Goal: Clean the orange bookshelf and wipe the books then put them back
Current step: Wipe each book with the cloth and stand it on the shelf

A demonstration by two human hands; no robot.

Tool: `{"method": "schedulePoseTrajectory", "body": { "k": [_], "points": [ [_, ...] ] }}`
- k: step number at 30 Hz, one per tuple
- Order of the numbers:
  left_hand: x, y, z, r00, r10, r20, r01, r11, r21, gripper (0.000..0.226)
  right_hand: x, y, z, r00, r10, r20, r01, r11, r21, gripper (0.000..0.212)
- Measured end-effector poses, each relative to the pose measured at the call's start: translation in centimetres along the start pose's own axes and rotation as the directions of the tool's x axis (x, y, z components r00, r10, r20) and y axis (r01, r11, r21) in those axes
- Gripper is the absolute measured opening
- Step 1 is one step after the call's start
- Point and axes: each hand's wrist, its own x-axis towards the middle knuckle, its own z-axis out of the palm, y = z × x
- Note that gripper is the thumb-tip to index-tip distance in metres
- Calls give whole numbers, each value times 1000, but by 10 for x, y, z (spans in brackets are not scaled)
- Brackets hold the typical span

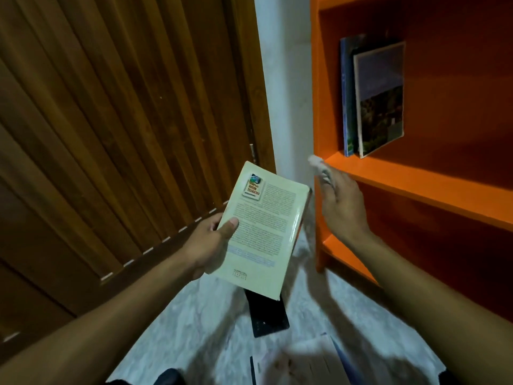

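Observation:
My left hand [206,244] grips a cream paperback book [263,232] by its left edge, back cover up, thumb on the cover. My right hand [342,202] is beside the front edge of the orange bookshelf [416,187] and pinches a small white cloth [319,165] that sticks out from the fingers. Two books stand upright on the middle shelf: a blue one [347,107] and one with a landscape cover [380,98] leaning against it.
A brown wooden door [125,120] fills the left side. A black book [268,315] lies on the pale marbled floor [200,315], with a white book or papers [305,359] nearer me. A white wall strip [283,79] separates door and shelf.

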Motion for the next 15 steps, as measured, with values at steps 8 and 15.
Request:
{"method": "schedulePoseTrajectory", "body": {
  "k": [8,15],
  "points": [
    [8,-3,30,995,33,-99,-43,993,-107,32,-62,-30,42,899,-255,355,313,943,-116,53],
    [15,-4,12,968,50,-246,-97,979,-182,33,-101,-11,43,644,-492,586,591,806,26,49]
  ]
}}
